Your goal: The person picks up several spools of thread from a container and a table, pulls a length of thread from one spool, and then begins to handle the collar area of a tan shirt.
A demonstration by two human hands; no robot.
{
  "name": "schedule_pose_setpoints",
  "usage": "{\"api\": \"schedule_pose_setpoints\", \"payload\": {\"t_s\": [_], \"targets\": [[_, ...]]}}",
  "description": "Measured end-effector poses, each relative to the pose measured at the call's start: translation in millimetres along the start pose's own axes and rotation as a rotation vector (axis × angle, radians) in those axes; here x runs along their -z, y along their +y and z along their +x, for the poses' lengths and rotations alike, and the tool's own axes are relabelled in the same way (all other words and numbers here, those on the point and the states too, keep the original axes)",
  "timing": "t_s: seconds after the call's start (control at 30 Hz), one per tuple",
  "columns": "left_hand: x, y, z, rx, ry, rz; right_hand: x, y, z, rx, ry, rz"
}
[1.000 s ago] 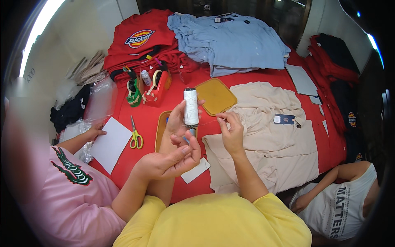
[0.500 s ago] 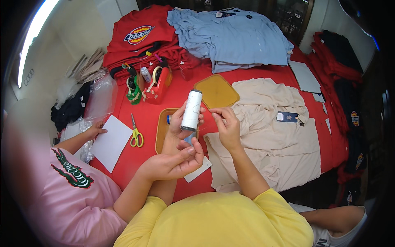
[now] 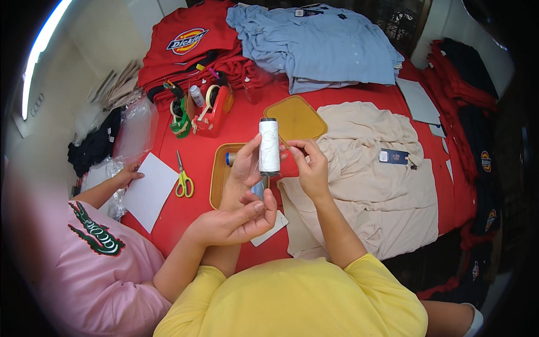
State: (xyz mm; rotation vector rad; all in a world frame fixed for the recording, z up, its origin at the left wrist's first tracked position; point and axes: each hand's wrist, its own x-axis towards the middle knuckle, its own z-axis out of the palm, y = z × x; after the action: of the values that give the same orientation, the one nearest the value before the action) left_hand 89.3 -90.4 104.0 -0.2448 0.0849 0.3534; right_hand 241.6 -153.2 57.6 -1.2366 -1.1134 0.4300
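Observation:
A spool of white thread (image 3: 269, 147) stands nearly upright in my left hand (image 3: 245, 164), its fingers wrapped round it from behind. Loose loops of thread lie across its face. Just to the right, my right hand (image 3: 311, 167) pinches thumb and forefinger together beside the spool; what is between them is too thin to make out. Below my left hand, a co-worker's open hand (image 3: 251, 218) reaches in, palm up. Beneath the hands is a mustard-coloured tray (image 3: 218, 182) with a blue-ended spool (image 3: 230, 159) in it.
Yellow-handled scissors (image 3: 184, 182) lie left of the tray. The co-worker's other hand holds white paper (image 3: 150, 194). Beige garments (image 3: 370, 185) spread rightward, by a mustard lid (image 3: 295, 119). Tape dispensers (image 3: 213, 115), red garments (image 3: 185, 56) and blue shirts (image 3: 320, 50) stand farther back.
The spool has tipped from a slant to nearly upright and turned slightly in my left hand. My right hand stays pinched beside it. The co-worker's hands have barely moved.

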Motion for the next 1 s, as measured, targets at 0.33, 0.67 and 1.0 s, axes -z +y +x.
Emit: {"api": "schedule_pose_setpoints", "payload": {"t_s": [0.33,0.67,1.0], "targets": [[18,13,38,-0.273,-0.026,0.362,-14,19,13,-0.056,0.085,0.05],[24,23,31,-0.409,0.048,0.678,8,38,25,-0.259,0.143,0.346],[28,27,31,-0.455,0.024,0.624,66,51,16,-0.321,0.41,0.69]]}}
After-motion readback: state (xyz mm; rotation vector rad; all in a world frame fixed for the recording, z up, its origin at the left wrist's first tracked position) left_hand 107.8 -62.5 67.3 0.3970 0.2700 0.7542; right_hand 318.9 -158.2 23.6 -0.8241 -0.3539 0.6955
